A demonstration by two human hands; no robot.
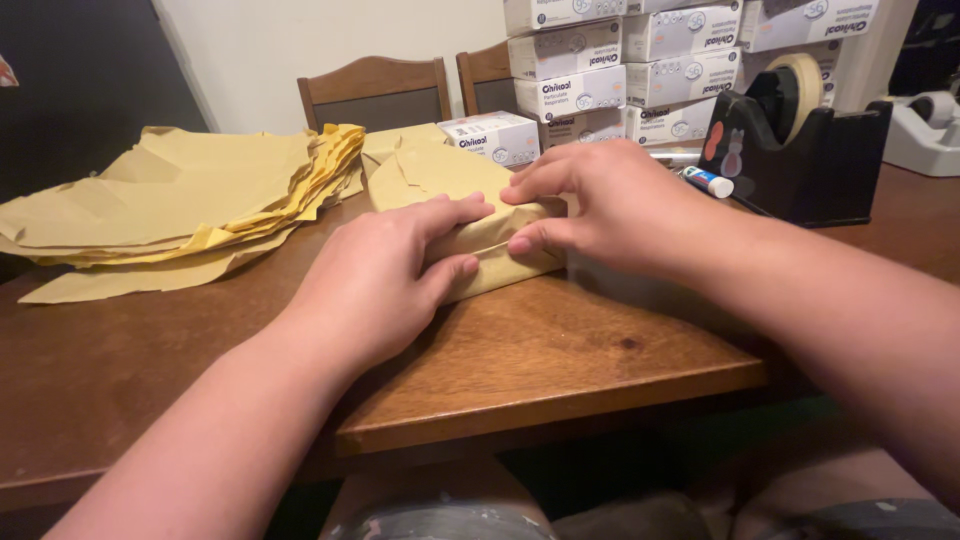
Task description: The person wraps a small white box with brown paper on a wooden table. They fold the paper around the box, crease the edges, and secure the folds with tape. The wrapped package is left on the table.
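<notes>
Both hands press on a parcel wrapped in yellow-brown paper [480, 215] near the front edge of a wooden table [560, 360]: the left hand [375, 275] lies flat over its near end with fingers curled around it, and the right hand [600, 205] pinches a paper fold down at the far end. Judging by this, the wrap is being creased shut, so the fold needs holding firm. Around lie a paper stack [190, 195], stacked white boxes [640, 60], a black tape dispenser [795, 150] and a glue stick [708, 181].
</notes>
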